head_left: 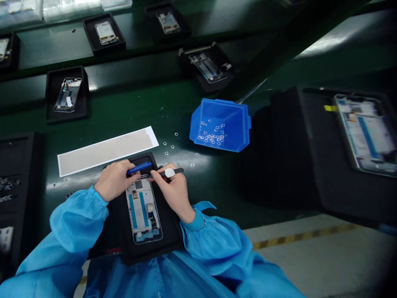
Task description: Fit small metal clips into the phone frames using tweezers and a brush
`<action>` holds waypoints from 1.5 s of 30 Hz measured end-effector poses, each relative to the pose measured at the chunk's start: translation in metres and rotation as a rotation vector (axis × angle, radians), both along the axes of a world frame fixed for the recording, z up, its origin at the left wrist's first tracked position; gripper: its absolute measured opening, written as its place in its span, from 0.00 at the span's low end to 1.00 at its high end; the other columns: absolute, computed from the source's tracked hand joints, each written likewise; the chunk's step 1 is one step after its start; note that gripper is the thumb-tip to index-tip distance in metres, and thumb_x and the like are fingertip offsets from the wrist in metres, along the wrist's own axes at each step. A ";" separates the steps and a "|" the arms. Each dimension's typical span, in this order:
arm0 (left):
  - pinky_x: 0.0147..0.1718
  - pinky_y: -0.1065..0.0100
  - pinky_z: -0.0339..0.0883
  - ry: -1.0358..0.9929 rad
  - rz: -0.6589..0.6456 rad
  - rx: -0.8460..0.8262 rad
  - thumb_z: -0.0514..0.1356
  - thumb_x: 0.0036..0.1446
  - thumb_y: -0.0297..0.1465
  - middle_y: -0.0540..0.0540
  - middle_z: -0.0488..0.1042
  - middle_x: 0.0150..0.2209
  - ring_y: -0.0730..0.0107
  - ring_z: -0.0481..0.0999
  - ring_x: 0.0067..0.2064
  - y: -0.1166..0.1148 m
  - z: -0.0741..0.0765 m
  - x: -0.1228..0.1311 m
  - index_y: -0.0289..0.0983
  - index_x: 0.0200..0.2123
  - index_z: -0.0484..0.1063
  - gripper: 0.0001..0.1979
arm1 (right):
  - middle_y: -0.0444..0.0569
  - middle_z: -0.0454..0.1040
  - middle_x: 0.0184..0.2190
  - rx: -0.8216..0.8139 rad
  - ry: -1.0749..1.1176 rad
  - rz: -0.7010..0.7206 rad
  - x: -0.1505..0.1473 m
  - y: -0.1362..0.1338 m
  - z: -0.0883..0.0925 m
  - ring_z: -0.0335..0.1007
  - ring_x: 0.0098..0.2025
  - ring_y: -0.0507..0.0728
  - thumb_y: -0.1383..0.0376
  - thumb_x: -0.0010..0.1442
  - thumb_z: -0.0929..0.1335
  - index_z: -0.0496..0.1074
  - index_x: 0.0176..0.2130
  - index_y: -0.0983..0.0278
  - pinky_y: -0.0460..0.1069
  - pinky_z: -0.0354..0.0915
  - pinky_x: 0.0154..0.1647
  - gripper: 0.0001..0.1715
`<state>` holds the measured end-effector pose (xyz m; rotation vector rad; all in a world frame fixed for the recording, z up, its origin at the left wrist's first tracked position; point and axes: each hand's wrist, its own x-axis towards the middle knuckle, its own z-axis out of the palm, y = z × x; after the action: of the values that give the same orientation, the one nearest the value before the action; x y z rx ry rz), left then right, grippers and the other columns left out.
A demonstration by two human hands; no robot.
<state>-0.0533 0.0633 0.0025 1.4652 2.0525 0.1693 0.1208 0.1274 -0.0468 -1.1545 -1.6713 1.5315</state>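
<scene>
An opened phone frame (143, 211) with blue strips lies in a black foam tray (170, 231) close to my body. My left hand (116, 180) is closed around a blue pen-like tool (139, 168) over the top left of the phone. From the right, my right hand (174, 188) pinches dark tweezers (179, 170) with a white piece on them, their tip at the phone's top edge. The fingertips of both hands are close together but apart.
A blue bin (220, 124) holds several small white rings; more lie loose beside it. A long beige strip sheet (105, 152) lies behind my left hand. Trays with phone frames (68, 95) stand farther back, and a large one (366, 132) at right.
</scene>
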 end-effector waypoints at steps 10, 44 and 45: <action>0.30 0.65 0.57 0.164 -0.037 -0.078 0.56 0.63 0.37 0.48 0.75 0.38 0.61 0.76 0.40 0.006 0.009 0.011 0.40 0.36 0.74 0.09 | 0.41 0.67 0.22 0.126 0.013 0.002 0.007 -0.002 0.000 0.67 0.23 0.52 0.58 0.61 0.70 0.67 0.27 0.61 0.47 0.59 0.25 0.14; 0.29 0.65 0.74 0.199 0.463 0.155 0.52 0.61 0.48 0.45 0.76 0.45 0.59 0.81 0.37 -0.154 -0.009 0.057 0.42 0.57 0.70 0.26 | 0.41 0.68 0.28 0.079 0.277 -0.191 0.004 -0.004 -0.010 0.73 0.27 0.53 0.54 0.62 0.67 0.63 0.35 0.59 0.49 0.72 0.33 0.13; 0.29 0.65 0.75 0.122 0.493 0.182 0.53 0.61 0.48 0.44 0.75 0.48 0.59 0.81 0.38 -0.163 -0.019 0.069 0.44 0.58 0.69 0.26 | 0.41 0.68 0.28 0.082 0.292 -0.195 0.002 -0.006 -0.010 0.73 0.28 0.53 0.54 0.62 0.67 0.64 0.35 0.60 0.49 0.72 0.33 0.13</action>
<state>0.0162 -0.1000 -0.0168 1.0602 2.5252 0.4844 0.1230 0.1211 -0.0567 -0.9672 -1.3737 1.4184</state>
